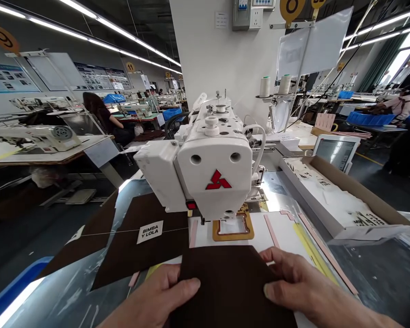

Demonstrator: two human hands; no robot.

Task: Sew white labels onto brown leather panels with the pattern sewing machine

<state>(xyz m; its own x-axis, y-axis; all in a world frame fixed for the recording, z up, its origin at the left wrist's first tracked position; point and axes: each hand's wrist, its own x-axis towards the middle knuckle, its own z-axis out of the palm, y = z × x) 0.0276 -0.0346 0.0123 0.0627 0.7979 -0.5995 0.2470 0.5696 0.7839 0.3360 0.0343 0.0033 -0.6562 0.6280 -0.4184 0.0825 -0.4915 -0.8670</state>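
Note:
A dark brown fabric piece [230,284] lies at the near edge of the sewing table, in front of the white sewing machine [213,161]. My left hand [157,298] grips its left edge, thumb on top. My right hand [304,289] holds its right edge, thumb pressed on the cloth. Beyond the piece, under the machine head, sits an orange rectangular frame [233,228] on a white template [280,232] with pink strips. More brown pieces lie to the left, one bearing a white BIMBA Y LOLA label [150,231].
A cardboard box [341,200] of white labels stands at the right, with a small screen [335,152] behind it. Thread cones [275,85] stand on a rack. A blue bin edge [17,284] is at the lower left. Other people sit at machines in the background.

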